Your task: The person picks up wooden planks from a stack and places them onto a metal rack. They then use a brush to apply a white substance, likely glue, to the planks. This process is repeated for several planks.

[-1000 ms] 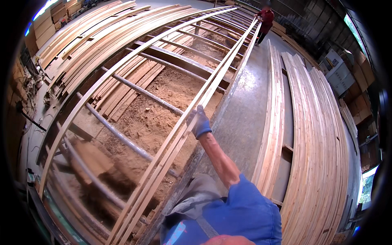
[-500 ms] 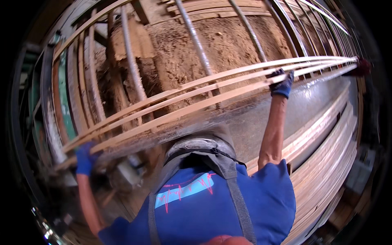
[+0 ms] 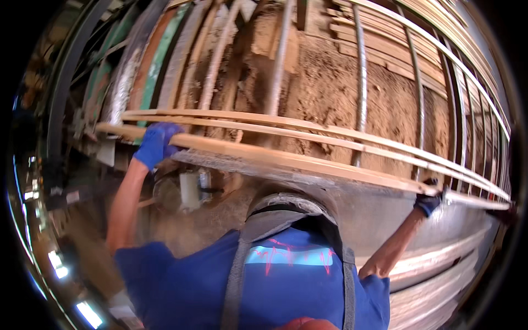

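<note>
Long thin wooden strips lie side by side across the bars of a rack. My left hand, in a blue glove, is closed around the nearest wooden strip close to its left end. Far to the right, my right hand, in a darker blue glove, grips the same strip from the near side, arm outstretched. Just beyond it run a middle wooden strip and a far wooden strip, apart from the near one at the left and drawing together toward the right.
Metal bars of the rack span a bed of brown sawdust. Stacked boards lie at the back. A metal surface borders the rack's near side, with more stacked planks at lower right. Green-painted beams stand upper left.
My view has turned, so the strips now slope down to the right. Both hands have stayed on the near strip, while my right hand sits farther along toward its right end.
</note>
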{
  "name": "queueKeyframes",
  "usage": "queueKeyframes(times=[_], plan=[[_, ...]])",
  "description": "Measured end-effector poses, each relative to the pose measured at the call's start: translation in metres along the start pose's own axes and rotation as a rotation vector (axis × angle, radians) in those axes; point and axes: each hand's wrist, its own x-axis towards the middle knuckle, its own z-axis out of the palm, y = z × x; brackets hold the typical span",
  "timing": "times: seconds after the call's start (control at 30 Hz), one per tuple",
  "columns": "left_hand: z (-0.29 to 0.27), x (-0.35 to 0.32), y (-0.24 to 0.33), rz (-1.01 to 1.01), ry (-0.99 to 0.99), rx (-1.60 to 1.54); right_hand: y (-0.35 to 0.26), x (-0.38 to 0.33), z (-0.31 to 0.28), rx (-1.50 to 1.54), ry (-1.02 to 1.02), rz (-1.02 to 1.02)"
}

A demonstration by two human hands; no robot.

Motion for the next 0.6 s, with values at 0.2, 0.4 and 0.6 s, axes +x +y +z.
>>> queueKeyframes(times=[0.2,0.4,0.6], plan=[[0.008,0.01,0.054,-0.123,-0.22,-0.131,0.012,-0.013,0.003,0.154,-0.019,-0.119],[0.002,0.06,0.085,-0.132,-0.455,-0.382,0.017,-0.049,0.008,0.311,-0.331,-0.005],[0.049,0.029,0.101,-0.014,0.077,0.094,0.03,-0.055,0.022,0.065,0.126,0.133]])
